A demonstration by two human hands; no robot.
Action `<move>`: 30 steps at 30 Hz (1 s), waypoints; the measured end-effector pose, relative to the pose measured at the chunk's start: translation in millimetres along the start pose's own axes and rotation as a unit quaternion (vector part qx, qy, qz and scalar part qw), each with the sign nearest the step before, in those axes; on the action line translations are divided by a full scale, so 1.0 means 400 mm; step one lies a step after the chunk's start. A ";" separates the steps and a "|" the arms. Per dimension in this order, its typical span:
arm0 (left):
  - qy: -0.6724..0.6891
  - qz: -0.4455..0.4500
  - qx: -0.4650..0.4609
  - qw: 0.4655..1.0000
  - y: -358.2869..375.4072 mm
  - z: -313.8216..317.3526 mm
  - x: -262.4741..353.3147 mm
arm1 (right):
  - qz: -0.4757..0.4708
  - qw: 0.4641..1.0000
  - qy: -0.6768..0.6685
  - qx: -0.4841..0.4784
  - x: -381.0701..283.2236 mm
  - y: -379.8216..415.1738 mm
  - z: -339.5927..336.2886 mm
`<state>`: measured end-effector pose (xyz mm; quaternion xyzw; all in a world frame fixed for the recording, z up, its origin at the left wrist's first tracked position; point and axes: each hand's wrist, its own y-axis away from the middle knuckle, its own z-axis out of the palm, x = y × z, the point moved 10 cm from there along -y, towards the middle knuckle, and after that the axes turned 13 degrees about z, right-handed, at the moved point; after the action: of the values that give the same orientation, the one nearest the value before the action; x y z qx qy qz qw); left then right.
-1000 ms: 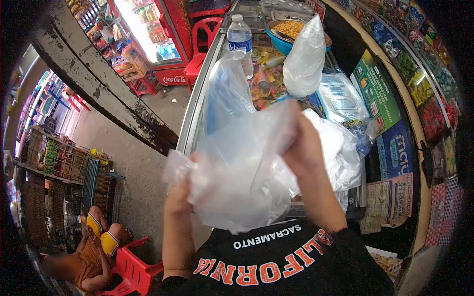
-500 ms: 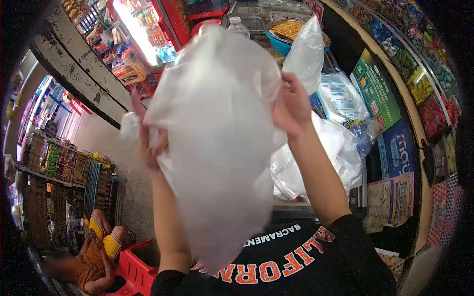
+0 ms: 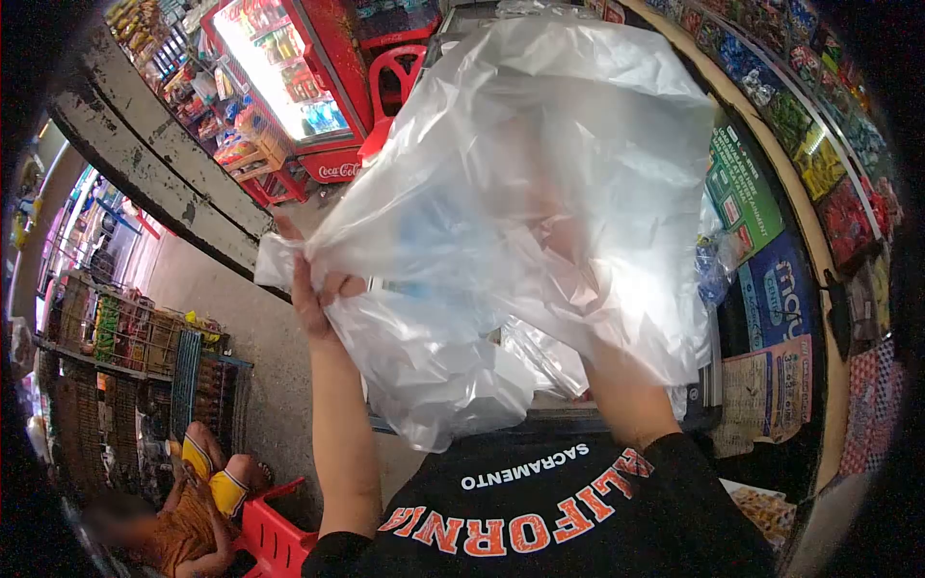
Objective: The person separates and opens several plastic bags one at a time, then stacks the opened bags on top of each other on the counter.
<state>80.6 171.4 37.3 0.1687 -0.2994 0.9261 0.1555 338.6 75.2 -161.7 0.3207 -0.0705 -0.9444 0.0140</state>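
Observation:
A large translucent white plastic bag [image 3: 617,125] spreads wide in front of me and covers most of the counter. My left hand [image 3: 313,294] is closed round its gathered left end, with a bunched tip sticking out past the fingers. Behind the film, my right hand [image 3: 559,246] shows only as a blurred shape, its forearm passing up under the bag's lower right edge. Its fingers are smeared by the plastic. More clear plastic [image 3: 544,356] lies on the counter below the bag.
A red drinks fridge [image 3: 337,135] and red plastic chair [image 3: 395,82] stand beyond, to the left. At lower left a person [image 3: 193,520] sits on a red chair near wire racks [image 3: 116,323]. Posters [image 3: 771,299] and hanging packets [image 3: 829,178] line the right wall.
The bag has gone from hanging narrow and upright to spread wide, up and to the right. My right hand has moved from its right side to behind the film. The left still grips it.

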 end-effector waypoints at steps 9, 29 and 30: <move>-0.003 -0.050 0.121 0.991 0.016 -0.100 -0.090 | -0.082 0.961 0.213 0.158 -0.006 -0.143 0.054; -0.573 -0.207 0.029 0.792 0.204 -0.295 -0.062 | -0.267 0.805 0.423 0.320 -0.111 0.103 0.122; -0.546 -0.205 0.040 0.811 0.213 -0.247 -0.031 | -0.215 0.844 0.360 0.335 -0.135 0.138 0.140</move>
<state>36.9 163.3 -86.1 0.7103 -0.2562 0.6391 0.1461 346.5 31.5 -77.5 0.6304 -0.3022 -0.6608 -0.2733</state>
